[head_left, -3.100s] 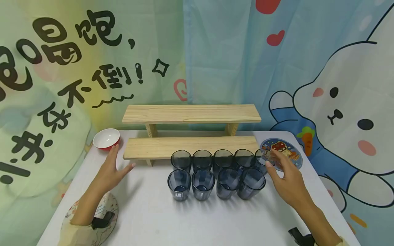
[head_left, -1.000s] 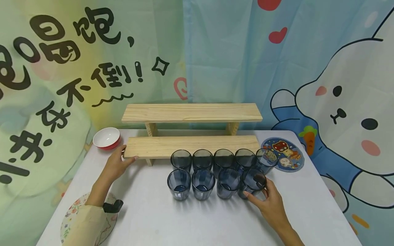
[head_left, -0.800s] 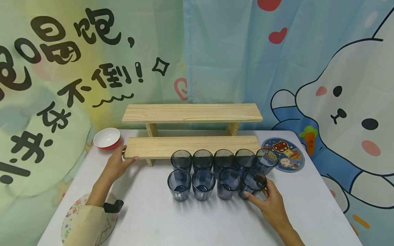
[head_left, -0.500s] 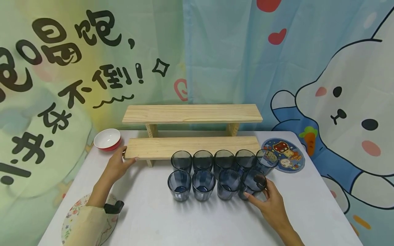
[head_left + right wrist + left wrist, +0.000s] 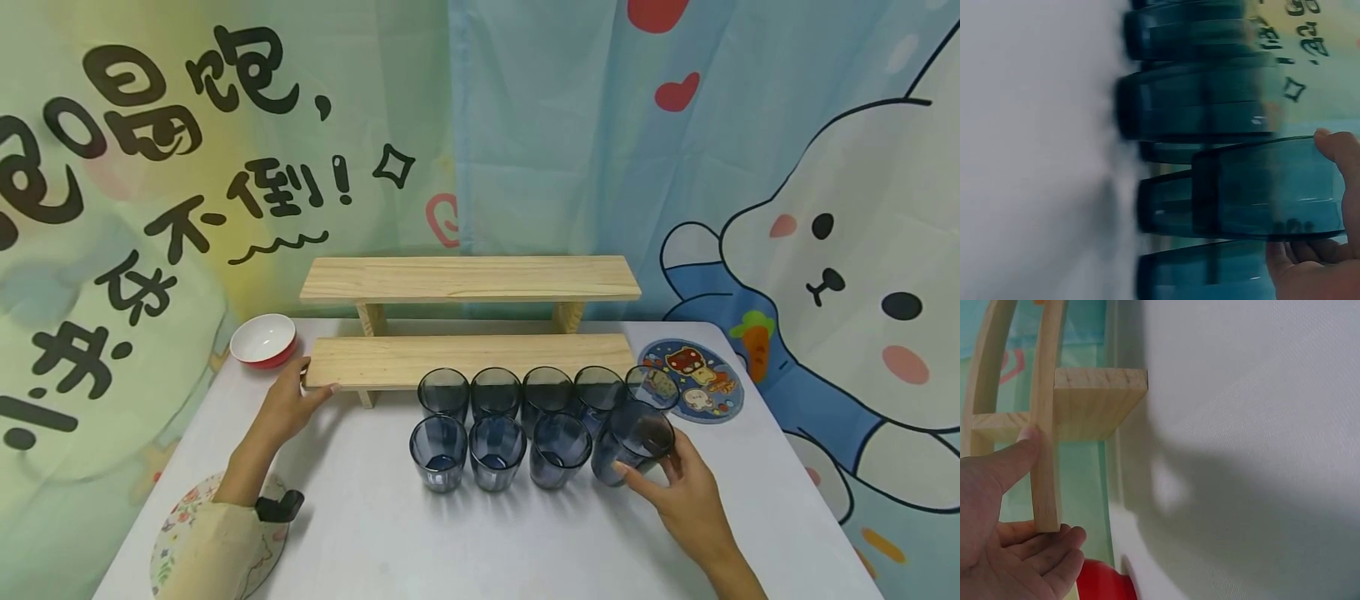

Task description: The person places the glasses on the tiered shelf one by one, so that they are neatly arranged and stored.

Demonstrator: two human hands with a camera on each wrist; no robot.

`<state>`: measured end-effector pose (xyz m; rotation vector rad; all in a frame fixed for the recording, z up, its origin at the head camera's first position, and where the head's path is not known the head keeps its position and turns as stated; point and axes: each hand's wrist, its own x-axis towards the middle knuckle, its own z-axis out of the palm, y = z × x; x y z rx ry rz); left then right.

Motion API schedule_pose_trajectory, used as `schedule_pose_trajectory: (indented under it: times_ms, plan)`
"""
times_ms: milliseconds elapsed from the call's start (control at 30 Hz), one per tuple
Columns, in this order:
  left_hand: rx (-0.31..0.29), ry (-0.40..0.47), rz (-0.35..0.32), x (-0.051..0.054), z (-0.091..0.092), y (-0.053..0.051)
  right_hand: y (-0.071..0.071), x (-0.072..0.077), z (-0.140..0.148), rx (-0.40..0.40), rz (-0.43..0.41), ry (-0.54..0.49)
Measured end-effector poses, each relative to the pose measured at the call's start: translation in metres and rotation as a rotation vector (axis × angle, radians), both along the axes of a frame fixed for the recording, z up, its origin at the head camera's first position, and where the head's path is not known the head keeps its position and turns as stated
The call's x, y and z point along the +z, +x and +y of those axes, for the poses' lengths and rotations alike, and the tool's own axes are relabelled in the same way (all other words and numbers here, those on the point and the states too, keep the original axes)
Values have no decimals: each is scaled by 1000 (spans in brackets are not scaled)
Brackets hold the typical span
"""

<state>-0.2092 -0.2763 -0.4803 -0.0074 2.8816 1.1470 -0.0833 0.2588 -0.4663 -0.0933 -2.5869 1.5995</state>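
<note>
The right hand (image 5: 693,500) grips a blue-tinted glass (image 5: 633,442) at the right end of the front row, thumb on its near side. In the right wrist view that glass (image 5: 1272,187) tilts slightly, its base away from the table, with the hand (image 5: 1329,250) round its upper part. Several more glasses (image 5: 438,454) stand upright in two rows before the wooden rack. The left hand (image 5: 281,408) holds the left end of the lower shelf (image 5: 375,362); in the left wrist view its thumb lies on one face of the board (image 5: 1046,481), with fingers round the other side.
The rack's upper shelf (image 5: 472,279) stands behind. A red and white bowl (image 5: 262,340) is at the back left. A round patterned mat (image 5: 705,379) lies at the right behind the end glass, and a floral round mat (image 5: 176,521) lies partly under the left sleeve.
The right hand has taken hold of the front right glass, then raised it and moved it slightly right. The left hand has come to the lower shelf's end and stayed there.
</note>
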Motion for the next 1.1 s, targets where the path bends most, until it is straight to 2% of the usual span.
schedule_pose_trajectory:
  times_ms: [267, 500, 900, 1100]
  plan:
    - [1, 0, -7, 2, 0, 0, -11, 41, 8, 27, 54, 36]
    - [3, 4, -14, 0, -1, -1, -33, 70, 17, 87, 168, 84]
    - [-5, 5, 1, -1, 0, 0, -94, 98, 14, 37, 233, 113]
    - [-4, -3, 6, 0, 0, 0, -131, 112, 15, 30, 213, 98]
